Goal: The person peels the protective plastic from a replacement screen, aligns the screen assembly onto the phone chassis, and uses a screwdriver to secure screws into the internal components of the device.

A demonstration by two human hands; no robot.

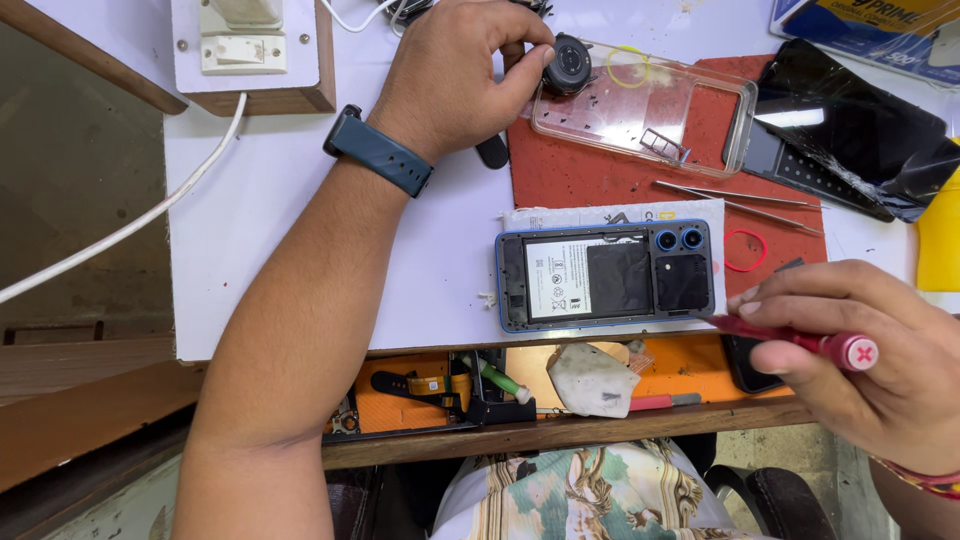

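Observation:
A blue phone point(604, 276) lies face down with its back cover off, its battery and two camera lenses showing. My right hand point(868, 364) grips a red-handled screwdriver point(800, 340), its tip by the phone's lower right corner. My left hand point(462, 70), wrist in a dark blue watch band, reaches to the far side of the table. Its fingertips pinch at a small round black part point(570, 62) that sits at the edge of a clear phone case point(650, 105).
A red work mat point(590, 175) holds tweezers point(740, 197) and a red rubber band point(745, 250). A cracked black screen panel point(850, 130) lies at the right. A wall switch box point(250, 50) with a white cable sits far left. An open drawer point(560, 385) below holds tools.

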